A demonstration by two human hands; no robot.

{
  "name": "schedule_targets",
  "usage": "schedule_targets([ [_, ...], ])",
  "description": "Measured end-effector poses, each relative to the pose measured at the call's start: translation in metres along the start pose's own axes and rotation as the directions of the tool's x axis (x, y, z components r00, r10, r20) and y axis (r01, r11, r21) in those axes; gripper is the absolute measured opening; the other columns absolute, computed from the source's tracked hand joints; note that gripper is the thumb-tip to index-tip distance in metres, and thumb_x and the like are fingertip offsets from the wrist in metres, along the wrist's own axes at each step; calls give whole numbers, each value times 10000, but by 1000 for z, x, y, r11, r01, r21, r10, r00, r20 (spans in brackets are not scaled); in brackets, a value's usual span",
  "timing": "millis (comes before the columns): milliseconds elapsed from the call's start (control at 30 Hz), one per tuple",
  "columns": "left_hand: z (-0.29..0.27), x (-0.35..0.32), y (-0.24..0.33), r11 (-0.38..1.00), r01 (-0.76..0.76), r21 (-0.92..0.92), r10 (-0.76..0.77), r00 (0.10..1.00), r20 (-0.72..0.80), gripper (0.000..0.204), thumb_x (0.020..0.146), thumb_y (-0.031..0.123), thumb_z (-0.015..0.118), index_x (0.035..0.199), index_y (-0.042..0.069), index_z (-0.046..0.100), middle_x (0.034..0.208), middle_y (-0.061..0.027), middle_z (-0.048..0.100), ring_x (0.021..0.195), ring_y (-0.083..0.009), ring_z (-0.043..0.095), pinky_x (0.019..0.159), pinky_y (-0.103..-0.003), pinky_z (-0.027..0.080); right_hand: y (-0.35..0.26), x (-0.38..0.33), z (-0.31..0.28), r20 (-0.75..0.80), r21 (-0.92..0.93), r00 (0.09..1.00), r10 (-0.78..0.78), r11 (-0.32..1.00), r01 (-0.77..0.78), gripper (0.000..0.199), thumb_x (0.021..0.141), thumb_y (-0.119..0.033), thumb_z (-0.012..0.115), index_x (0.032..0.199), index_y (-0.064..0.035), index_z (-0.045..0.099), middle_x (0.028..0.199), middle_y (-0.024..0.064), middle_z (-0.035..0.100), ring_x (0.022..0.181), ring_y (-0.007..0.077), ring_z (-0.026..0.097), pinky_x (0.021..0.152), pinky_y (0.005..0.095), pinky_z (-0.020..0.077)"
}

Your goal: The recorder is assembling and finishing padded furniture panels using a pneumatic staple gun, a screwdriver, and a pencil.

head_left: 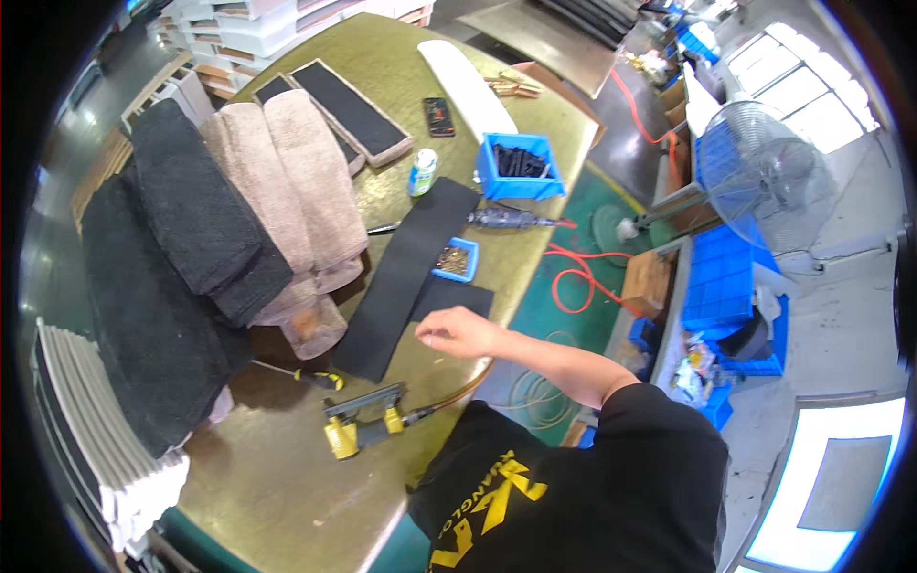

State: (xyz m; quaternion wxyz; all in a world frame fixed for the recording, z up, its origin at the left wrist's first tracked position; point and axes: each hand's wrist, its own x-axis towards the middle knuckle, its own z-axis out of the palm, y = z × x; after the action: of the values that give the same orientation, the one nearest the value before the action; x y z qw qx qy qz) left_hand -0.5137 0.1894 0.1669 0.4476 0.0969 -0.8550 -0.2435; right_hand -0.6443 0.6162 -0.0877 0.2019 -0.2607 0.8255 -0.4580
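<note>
Left of centre frame: black fabric strip (406, 277) flat on the desk (277, 477). Lower centre: yellow staple gun (363, 425). Centre: my right hand (458, 332), grip loosely curled, holding nothing, just beside the strip's lower end. Left hand out of sight.

Bare tabletop (277, 468) below staple gun (363, 420)

black strip (406, 277), yellow stapler (361, 426), blue bins (519, 167) (plain, unpatterned)
</note>
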Motion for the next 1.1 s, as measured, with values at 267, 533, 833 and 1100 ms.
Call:
schedule_targets([
  [267, 143, 20, 31, 996, -67, -58, 82, 947, 312, 307, 1046, 319, 544, 1121, 61, 692, 1045, -131, 712, 980, -274, 689, 925, -416, 544, 10, -43, -145, -321, -254, 946, 44, 958, -131, 242, 1005, -191, 664, 1169, -20, 717, 1119, 124, 753, 1014, 226, 725, 884, 375, 580],
  [533, 224, 24, 64, 998, -68, 2, 64, 938, 340, 328, 1056, 343, 517, 1167, 79, 674, 1088, -128, 704, 1001, -275, 684, 930, -419, 544, 162, 87, -349, -519, -330, 847, 118, 886, -326, 400, 951, -353, 731, 1186, -30, 753, 1069, 149, 784, 998, 244, 754, 914, 372, 579],
  [833, 285, 48, 98, 993, -65, 96, 29, 942, 335, 355, 1068, 372, 487, 1219, 99, 655, 1136, -124, 695, 1024, -275, 679, 935, -422, 545, 298, 230, -434, -455, -371, 760, 464, 678, -635, 696, 797, -588, 825, 1220, -41, 752, 1153, 189, 767, 1070, 303, 746, 965, 409, 573],
  [1100, 315, 58, 114, 992, -45, 116, 8, 954, 299, 381, 1078, 396, 460, 1265, 117, 638, 1178, -121, 687, 1045, -276, 674, 940, -425, 545, 417, 271, -439, -279, -231, 694, 664, 655, -719, 1457, 546, -695, 937, 1551, 130, 280, 1503, 339, 504, 1396, 389, 537, 1132, 374, 477],
])
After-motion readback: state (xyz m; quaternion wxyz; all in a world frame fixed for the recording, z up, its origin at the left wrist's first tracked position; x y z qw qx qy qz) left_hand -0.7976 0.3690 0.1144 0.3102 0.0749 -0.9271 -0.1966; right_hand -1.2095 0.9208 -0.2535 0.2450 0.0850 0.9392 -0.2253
